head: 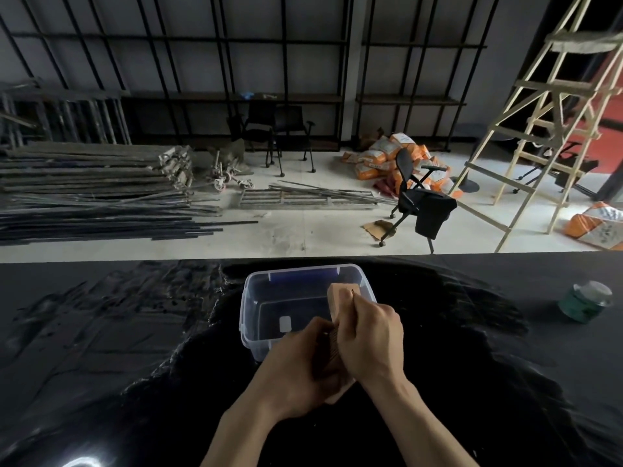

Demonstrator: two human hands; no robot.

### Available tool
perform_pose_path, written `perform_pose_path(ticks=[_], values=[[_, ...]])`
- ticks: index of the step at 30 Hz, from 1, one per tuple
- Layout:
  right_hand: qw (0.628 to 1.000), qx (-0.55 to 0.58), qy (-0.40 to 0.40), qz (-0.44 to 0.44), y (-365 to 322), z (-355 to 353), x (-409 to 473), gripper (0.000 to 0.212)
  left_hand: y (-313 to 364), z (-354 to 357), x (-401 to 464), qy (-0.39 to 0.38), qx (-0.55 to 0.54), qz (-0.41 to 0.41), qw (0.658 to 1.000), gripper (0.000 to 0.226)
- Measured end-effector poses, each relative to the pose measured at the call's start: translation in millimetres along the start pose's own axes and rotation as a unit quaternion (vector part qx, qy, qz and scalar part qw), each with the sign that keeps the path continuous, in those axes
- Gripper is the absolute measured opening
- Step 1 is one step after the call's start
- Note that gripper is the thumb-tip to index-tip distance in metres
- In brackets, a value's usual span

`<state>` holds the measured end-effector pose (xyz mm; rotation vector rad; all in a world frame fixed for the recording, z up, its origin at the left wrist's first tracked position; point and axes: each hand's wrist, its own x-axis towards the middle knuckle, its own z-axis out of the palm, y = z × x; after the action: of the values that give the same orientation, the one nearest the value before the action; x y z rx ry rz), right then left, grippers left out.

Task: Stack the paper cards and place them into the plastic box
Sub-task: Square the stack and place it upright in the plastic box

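Observation:
A clear plastic box (256,298) stands open on the black table, just beyond my hands. Both hands grip one thick stack of tan paper cards (338,298), held on edge over the box's near right corner. My left hand (303,365) wraps the stack's lower left side. Around its right side closes my right hand (371,338), the fingers reaching toward the top. The stack's far end pokes out above my fingers and its middle is hidden. Inside the box I see only a small white label on the bottom.
A green glass jar (585,301) sits on the table (101,348) at the far right. Beyond the table's far edge are a floor with metal poles, black chairs, orange sacks and a wooden ladder (539,112).

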<state>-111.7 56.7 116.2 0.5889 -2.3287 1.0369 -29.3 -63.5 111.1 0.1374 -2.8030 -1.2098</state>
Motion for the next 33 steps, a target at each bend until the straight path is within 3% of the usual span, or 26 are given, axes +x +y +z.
perform_pose_path(ticks=[2,4,5,7,9,10,14,18,21,23,25,29,30,33], values=[[0.998,0.039,-0.033,0.024,-1.4,-1.5,1.9,0.038,-1.0,-4.2,-0.7,0.009,-0.014,-0.009,1.000,0.044],[0.978,0.178,-0.053,0.097,2.4,-7.0,1.7,0.028,-6.2,-8.7,-1.8,0.031,-0.050,-0.032,0.998,0.039],[0.945,0.275,-0.080,0.157,4.7,-10.9,1.3,0.030,-9.8,-10.6,-1.9,0.049,-0.082,-0.049,0.994,0.041],[0.842,0.431,-0.196,0.257,11.8,-15.1,-0.8,0.058,-15.9,-13.7,-0.7,0.090,-0.163,-0.099,0.977,0.044],[0.768,0.485,-0.300,0.292,19.9,-11.8,-6.6,0.067,-17.1,-15.7,2.3,0.134,-0.268,-0.155,0.941,0.038],[0.755,0.487,-0.329,0.291,21.8,-9.0,-10.0,0.065,-16.0,-16.1,4.3,0.152,-0.318,-0.174,0.919,0.031],[0.776,0.459,-0.310,0.301,14.1,5.3,-14.5,0.035,-8.2,-15.9,13.5,0.170,-0.400,-0.195,0.879,0.012],[0.774,0.448,-0.287,0.342,8.8,14.0,-11.7,0.027,-7.1,-21.0,16.5,0.143,-0.429,-0.205,0.868,0.011],[0.776,0.438,-0.279,0.358,5.3,16.6,-16.9,0.025,-6.4,-24.1,15.5,0.145,-0.436,-0.228,0.859,0.034],[0.788,0.428,-0.271,0.350,1.5,20.1,-21.9,0.023,-8.1,-23.6,15.4,0.169,-0.438,-0.240,0.850,0.036],[0.821,0.403,-0.269,0.302,-1.5,22.3,-25.4,0.021,-10.5,-24.2,15.0,0.193,-0.447,-0.254,0.836,0.032],[0.962,0.152,-0.212,0.079,11.5,20.9,-22.2,0.039,-22.2,-33.9,12.8,0.238,-0.452,-0.284,0.811,0.033],[0.971,0.068,-0.227,0.007,17.7,20.9,-21.1,0.045,-25.1,-35.8,11.5,0.241,-0.453,-0.287,0.809,0.036],[0.934,-0.085,-0.329,-0.110,30.7,26.7,-25.8,0.058,-30.2,-38.7,8.2,0.246,-0.449,-0.281,0.812,0.039]])
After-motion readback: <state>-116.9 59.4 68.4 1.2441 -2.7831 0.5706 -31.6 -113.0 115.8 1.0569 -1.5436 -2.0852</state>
